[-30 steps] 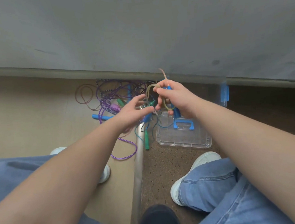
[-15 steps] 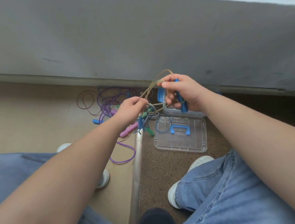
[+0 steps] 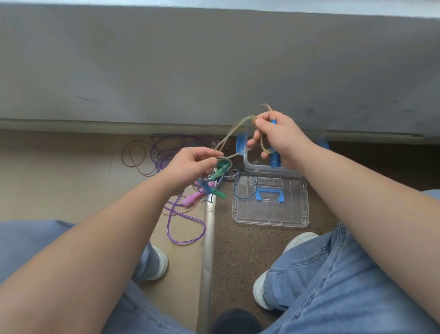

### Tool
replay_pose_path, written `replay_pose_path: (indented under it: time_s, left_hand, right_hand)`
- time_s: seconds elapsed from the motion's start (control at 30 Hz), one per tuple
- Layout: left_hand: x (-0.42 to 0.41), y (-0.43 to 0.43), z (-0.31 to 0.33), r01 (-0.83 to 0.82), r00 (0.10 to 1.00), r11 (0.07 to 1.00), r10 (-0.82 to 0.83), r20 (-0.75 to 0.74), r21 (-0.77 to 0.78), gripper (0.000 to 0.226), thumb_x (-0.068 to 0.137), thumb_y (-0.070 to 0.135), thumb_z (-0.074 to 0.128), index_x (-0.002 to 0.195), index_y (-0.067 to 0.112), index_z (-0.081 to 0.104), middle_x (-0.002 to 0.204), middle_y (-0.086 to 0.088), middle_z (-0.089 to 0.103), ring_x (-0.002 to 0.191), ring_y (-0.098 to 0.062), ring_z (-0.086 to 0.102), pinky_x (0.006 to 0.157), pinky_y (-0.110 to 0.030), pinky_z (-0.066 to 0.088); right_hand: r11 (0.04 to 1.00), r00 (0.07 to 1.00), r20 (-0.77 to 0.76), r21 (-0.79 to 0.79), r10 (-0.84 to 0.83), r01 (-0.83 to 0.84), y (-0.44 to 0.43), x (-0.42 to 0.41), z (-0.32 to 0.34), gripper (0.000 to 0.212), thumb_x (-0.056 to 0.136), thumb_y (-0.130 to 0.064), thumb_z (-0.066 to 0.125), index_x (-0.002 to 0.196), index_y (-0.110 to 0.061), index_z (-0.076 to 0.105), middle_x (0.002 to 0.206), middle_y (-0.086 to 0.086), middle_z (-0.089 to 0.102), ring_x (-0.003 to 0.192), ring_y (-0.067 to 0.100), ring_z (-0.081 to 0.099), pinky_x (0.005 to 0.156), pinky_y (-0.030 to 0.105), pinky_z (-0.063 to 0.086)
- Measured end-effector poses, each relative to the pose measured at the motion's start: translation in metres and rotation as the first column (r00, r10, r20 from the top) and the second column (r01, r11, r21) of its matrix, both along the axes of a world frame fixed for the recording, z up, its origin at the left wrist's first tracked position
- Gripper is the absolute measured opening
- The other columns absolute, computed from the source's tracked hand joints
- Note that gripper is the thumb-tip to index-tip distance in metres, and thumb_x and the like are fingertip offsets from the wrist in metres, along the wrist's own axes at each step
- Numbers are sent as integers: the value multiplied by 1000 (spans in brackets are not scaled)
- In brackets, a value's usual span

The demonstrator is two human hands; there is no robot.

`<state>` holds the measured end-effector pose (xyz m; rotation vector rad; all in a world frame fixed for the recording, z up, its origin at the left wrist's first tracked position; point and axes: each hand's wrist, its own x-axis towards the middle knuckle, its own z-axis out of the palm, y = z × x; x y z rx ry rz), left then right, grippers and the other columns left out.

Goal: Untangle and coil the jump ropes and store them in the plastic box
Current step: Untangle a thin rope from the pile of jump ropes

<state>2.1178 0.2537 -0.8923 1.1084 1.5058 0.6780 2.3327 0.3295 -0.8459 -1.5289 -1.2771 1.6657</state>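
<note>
A tan rope (image 3: 233,131) stretches between my two hands above the floor. My right hand (image 3: 277,138) grips blue handles (image 3: 275,160) and loops of that tan rope. My left hand (image 3: 191,162) pinches the tan rope lower down, just above hanging green handles (image 3: 218,173). A tangle of purple ropes (image 3: 165,150) lies on the floor behind my left hand, with a pink handle (image 3: 193,198) and a purple loop (image 3: 184,226) nearer me. The clear plastic box (image 3: 255,165) stands under my right hand, and its lid (image 3: 271,211) with a blue handle lies flat in front of it.
A grey wall (image 3: 205,62) with a baseboard runs right behind the ropes. A metal strip (image 3: 207,260) divides the tan floor on the left from the speckled brown floor on the right. My jeans-clad knees and white shoes (image 3: 265,289) frame the near floor.
My hands have drawn apart, pulling the tan rope out longer between them. The right hand rose slightly; the left hand lifted the green handles off the floor.
</note>
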Motion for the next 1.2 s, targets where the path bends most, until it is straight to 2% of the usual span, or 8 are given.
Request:
replay_pose_path:
  time_s: [0.17,0.37,0.53,0.67,0.77,0.93,1.07,1.2]
  left_hand:
    - [-6,-1,5,-93,994,995,95,-54,36,15,95,13,62,94,22,74,86,-6,78,89,-25,75,84,-39,60]
    - [-4,8,10,-412,909,911,411,71,-3,19,102,10,46,111,7,62,76,-5,55,61,-18,57,60,-25,58]
    - [0,4,15,-342,938,930,346,6,-135,20,105,19,38,116,15,53,85,-2,60,52,-12,48,45,-23,41]
    - [5,1,30,-158,934,921,257,247,-357,16,95,18,40,92,11,54,99,-10,74,62,-17,55,59,-29,40]
    - [5,0,29,-10,941,934,130,312,-358,22,82,21,52,69,12,68,95,-12,69,76,-19,56,80,-38,47]
    - [7,4,25,-114,944,972,170,284,-205,9,89,5,69,93,12,67,76,-1,61,69,-15,60,84,-47,59]
    - [5,5,20,-97,994,993,101,52,-63,36,78,4,81,102,20,60,75,1,42,67,-15,50,69,-37,56]
    - [5,5,21,-11,982,998,21,-190,56,39,75,16,82,105,32,62,75,4,43,62,-10,42,63,-25,44]
  right_hand:
    - [990,981,145,40,132,-139,-2,7,3,6,101,-21,49,99,-18,54,70,3,53,53,15,49,42,25,38]
    - [891,796,448,-1,407,-454,-9,14,4,27,88,-35,73,89,-11,61,74,5,59,52,14,43,43,27,42]
    - [943,778,571,19,261,-331,-6,15,-4,30,99,-38,52,98,-9,58,74,9,62,52,19,46,40,25,42]
    - [984,947,272,-96,173,-152,-6,9,-10,32,104,-35,43,115,-6,51,92,9,76,49,16,44,40,23,38]
    - [986,982,128,-103,141,-128,-8,3,-6,30,106,-36,39,116,-10,49,104,5,76,46,14,43,40,21,36]
    - [982,984,-18,-60,177,-178,-17,-4,-1,19,106,-26,39,109,-14,52,117,9,70,43,14,39,38,20,33]
    - [973,969,-142,-86,203,-216,-20,-4,2,27,108,-26,36,119,-20,60,112,7,74,43,12,37,38,19,32]
    - [974,969,-168,-106,180,-200,-20,-2,-1,31,107,-26,37,114,-14,64,77,11,66,44,14,38,40,19,32]
